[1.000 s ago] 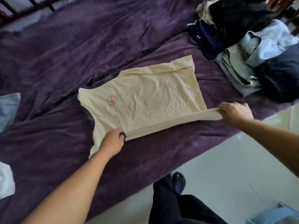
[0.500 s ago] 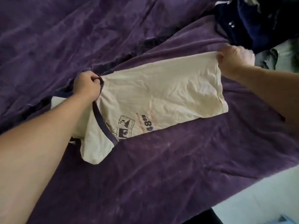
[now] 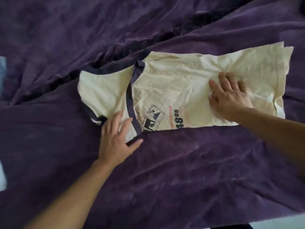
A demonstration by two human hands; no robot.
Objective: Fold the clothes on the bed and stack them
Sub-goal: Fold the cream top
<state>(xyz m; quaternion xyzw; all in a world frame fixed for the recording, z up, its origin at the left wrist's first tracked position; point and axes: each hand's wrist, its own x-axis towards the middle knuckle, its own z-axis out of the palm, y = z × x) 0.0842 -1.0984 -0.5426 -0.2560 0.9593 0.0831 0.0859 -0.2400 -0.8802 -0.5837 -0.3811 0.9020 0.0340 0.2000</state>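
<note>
A cream T-shirt (image 3: 173,85) with dark navy trim lies folded in half lengthwise on the purple bedspread (image 3: 181,171), its printed graphic and "88" showing along the near edge. My left hand (image 3: 116,138) rests flat on the shirt's near left corner by the sleeve, fingers straight and spread. Further right, my right hand (image 3: 231,95) presses flat on the shirt's body, fingers spread. Neither hand grips the cloth.
Pale blue and white pieces of cloth (image 3: 3,171) peek in at the left edge of the view. The bedspread is rumpled into ridges behind the shirt. The bed's near edge and a strip of floor (image 3: 280,223) show at the bottom right.
Both hands carried the shirt's near edge over to the far side, folding it in half, then let go. They now lie flat on the shirt. The view has moved closer in.
</note>
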